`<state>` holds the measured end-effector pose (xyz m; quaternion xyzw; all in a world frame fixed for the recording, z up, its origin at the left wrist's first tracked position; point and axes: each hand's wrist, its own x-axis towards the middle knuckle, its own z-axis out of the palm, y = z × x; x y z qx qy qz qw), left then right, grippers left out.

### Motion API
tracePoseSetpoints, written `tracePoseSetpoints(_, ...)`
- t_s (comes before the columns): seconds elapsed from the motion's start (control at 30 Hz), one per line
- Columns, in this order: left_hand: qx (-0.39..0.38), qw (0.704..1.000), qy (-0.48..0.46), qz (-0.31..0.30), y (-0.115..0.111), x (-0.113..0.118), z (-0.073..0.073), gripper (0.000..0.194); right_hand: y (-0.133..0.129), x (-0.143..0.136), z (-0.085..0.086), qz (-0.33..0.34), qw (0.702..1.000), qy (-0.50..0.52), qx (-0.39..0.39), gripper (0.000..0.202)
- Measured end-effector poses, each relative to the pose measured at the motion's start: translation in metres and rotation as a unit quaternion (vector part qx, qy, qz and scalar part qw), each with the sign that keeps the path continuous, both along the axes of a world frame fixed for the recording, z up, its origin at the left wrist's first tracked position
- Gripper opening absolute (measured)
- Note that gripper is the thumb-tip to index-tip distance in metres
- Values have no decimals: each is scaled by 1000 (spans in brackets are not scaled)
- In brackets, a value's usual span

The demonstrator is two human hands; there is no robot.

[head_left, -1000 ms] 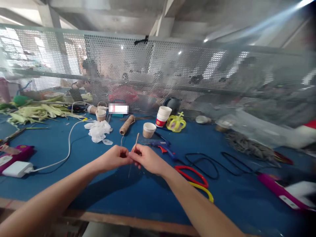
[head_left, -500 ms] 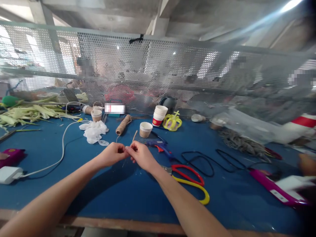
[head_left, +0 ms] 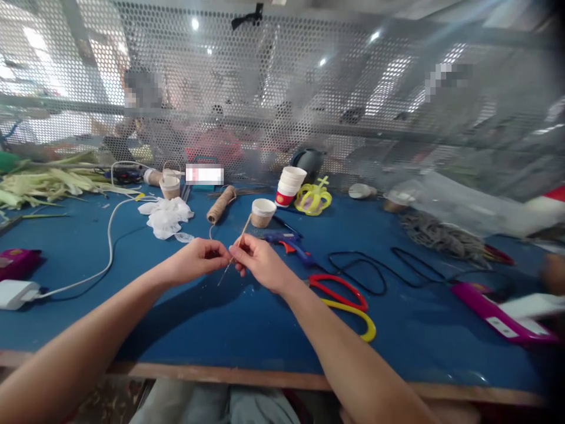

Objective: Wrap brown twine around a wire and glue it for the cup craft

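A thin wire [head_left: 245, 229], its upper part wrapped in tan twine, slants between the fingers of my right hand [head_left: 260, 259]. Its bare lower end pokes out beneath them. My left hand [head_left: 200, 259] is closed in a pinch, its fingertips against those of my right hand, where the twine seems to meet the wire. Just beyond my hands lies a spool of twine [head_left: 221, 204], with a strand running down behind my left hand. A paper cup with a twine-wrapped lower part [head_left: 263, 214] stands ahead of my right hand.
Right of my hands lie a blue glue gun [head_left: 298, 247] and red-and-yellow-handled scissors [head_left: 342, 300]. Stacked cups [head_left: 289, 185] and a yellow crown-shaped piece [head_left: 313, 197] stand behind. Crumpled white material [head_left: 168, 218], a charger [head_left: 17, 293] and pale husks [head_left: 53, 182] are leftward. A perforated screen [head_left: 247, 88] backs the table.
The view has tilted down, so the table appears higher. My hands stay together, the wrapped wire leaning more to the right and its bare lower end showing more clearly.
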<state>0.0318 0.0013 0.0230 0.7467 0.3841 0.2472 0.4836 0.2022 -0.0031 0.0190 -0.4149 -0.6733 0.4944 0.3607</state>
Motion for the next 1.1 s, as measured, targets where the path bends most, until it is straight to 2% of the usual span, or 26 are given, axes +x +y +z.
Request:
tracePoseSetpoints(0.17,59,997,37,24,0,0,-3,14,0,0,-3,-21,999,-24,4,17)
tracePoseSetpoints(0.47,6,998,8,68,-4,7,-3,16,-4,-3,1,-60,994,-81,40,20)
tracePoseSetpoints(0.77,2,995,-10,97,-5,9,-9,18,-3,-6,-6,-107,986,-90,87,23)
tracePoseSetpoints(0.83,-6,995,-17,101,-6,10,-8,18,-4,-6,-4,-90,990,-74,82,23)
tracePoseSetpoints(0.97,-68,993,-52,86,-8,10,-5,20,-5,-4,1,-13,999,-17,47,21)
tracePoseSetpoints(1.1,-87,991,-69,72,-7,9,-3,21,-5,-3,2,-26,998,-27,47,23)
